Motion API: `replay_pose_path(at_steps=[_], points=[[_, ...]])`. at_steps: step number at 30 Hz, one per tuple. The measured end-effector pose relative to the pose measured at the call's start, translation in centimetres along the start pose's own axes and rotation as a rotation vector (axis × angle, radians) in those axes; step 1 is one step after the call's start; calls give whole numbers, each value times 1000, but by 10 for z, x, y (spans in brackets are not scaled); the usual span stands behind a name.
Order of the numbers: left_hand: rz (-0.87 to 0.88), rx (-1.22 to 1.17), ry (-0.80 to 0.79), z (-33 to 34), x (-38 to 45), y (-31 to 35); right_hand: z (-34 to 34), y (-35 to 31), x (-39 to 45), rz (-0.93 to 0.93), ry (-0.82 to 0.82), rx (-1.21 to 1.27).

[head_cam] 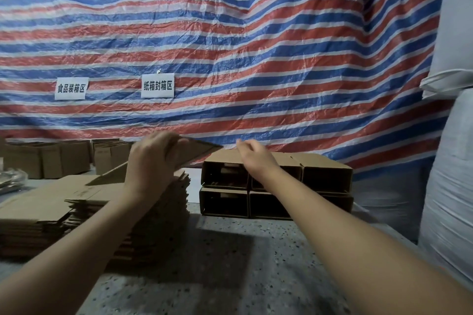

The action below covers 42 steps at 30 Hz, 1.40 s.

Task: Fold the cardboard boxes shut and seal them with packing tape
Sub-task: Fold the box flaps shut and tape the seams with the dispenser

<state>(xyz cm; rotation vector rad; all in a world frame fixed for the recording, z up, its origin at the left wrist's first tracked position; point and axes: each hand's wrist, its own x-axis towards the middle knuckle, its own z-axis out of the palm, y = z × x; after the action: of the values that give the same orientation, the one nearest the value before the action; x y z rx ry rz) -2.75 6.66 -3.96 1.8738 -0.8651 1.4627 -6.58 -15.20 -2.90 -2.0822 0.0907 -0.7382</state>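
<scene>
My left hand (151,158) grips a flat cardboard box blank (197,152) and holds it tilted above a stack of flat blanks (163,202). A second, wider stack of flat blanks (38,207) lies to the left. My right hand (249,153) reaches out with loose fingers over the top of the assembled open boxes (276,186), which are stacked in two rows with their open ends facing me. I cannot tell whether it touches the top box. No tape is in view.
More assembled boxes (51,158) stand at the back left on the speckled grey floor (230,263). A red, white and blue striped tarp (230,59) with two paper signs hangs behind. Large white sacks (450,161) stand on the right.
</scene>
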Motion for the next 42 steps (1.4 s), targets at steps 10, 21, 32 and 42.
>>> replay_pose_path(at_steps=[10, 21, 32, 42], points=[[-282, -504, 62, -15, 51, 63, -81, -15, 17, 50, 351, 375], [-836, -884, -149, 11, 71, 87, -130, -9, -11, 137, 521, 417], [-1000, -937, -513, 53, 11, 87, -126, 63, -67, 270, 482, 315], [-1021, -859, -545, 80, -58, 87, -102, 116, -98, 434, 409, 362]])
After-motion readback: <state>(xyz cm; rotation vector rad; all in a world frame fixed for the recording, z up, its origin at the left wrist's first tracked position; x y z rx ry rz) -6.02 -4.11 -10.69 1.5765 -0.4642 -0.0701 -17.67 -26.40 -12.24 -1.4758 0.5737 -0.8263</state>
